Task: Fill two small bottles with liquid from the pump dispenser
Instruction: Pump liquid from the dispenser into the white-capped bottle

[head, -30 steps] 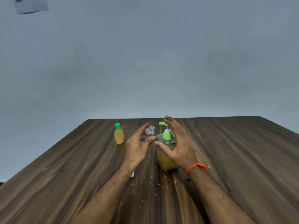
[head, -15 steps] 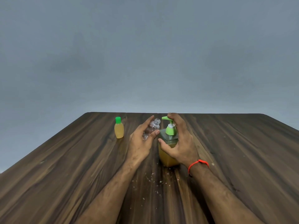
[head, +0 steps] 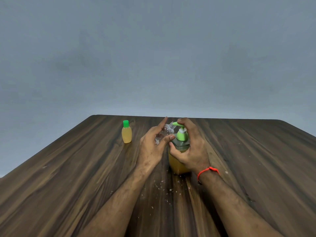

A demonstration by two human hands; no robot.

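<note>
A pump dispenser (head: 178, 164) with yellow liquid and a green pump head stands mid-table. My right hand (head: 191, 147) wraps round it, thumb on its front and fingers curled over the pump top. My left hand (head: 152, 146) holds a clear, uncapped small bottle (head: 165, 131), tilted with its open neck right at the green spout. A second small bottle (head: 126, 134), filled with yellow liquid and closed with a green cap, stands upright to the left.
The dark wooden table (head: 68, 177) runs to a far edge just behind the bottles, with a plain grey wall beyond. Small white specks (head: 164, 187) lie scattered on the wood in front of the dispenser.
My left hand has brought the clear bottle's neck up to the spout. My right hand's fingers have closed over the pump head.
</note>
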